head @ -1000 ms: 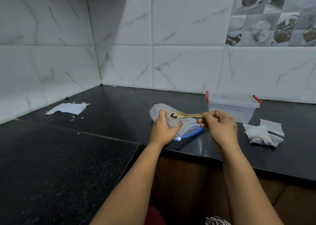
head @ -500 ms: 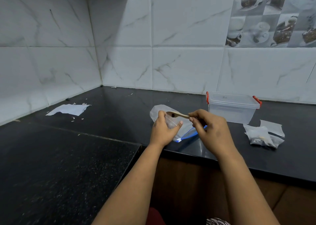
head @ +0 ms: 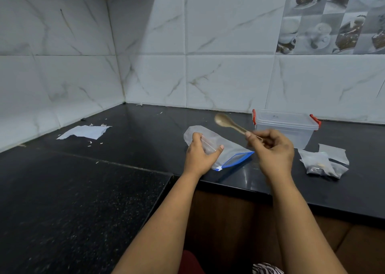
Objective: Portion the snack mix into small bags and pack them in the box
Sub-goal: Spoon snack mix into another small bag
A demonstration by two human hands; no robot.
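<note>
My left hand (head: 199, 156) grips a small clear bag (head: 208, 146) by its mouth, just above a larger clear zip bag with a blue seal (head: 231, 154) that lies flat on the black counter. My right hand (head: 273, 150) pinches the handle of a wooden spoon (head: 226, 122), whose empty bowl points up and to the left, above the zip bag. A clear plastic box with red clips (head: 286, 128) stands lidded behind my right hand. Small filled bags (head: 321, 163) lie to the right of it.
The black counter (head: 135, 136) runs into a tiled corner at the back left. A torn white paper piece (head: 84, 131) and scraps lie at the left. The counter's front edge (head: 239, 187) drops to a wooden cabinet below.
The spoon held dark snack pieces at the small bag's mouth. It tipped into the bag, and now my right hand has lifted it up and right, empty.
</note>
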